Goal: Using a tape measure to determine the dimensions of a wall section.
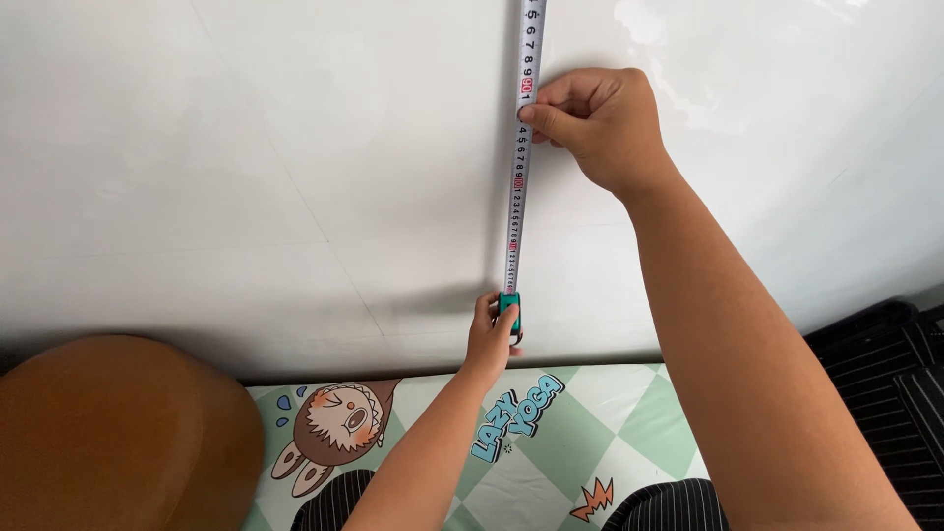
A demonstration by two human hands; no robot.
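Observation:
A white tape measure blade runs straight up a white wall from a small teal case to the top edge of the view. My left hand grips the teal case low on the wall, just above the mat. My right hand is higher up, thumb and fingers pinching the blade against the wall.
A white wall fills most of the view. Below it lies a green-and-white checkered mat with a cartoon figure. A brown rounded cushion sits at the bottom left. A black ribbed object is at the right edge.

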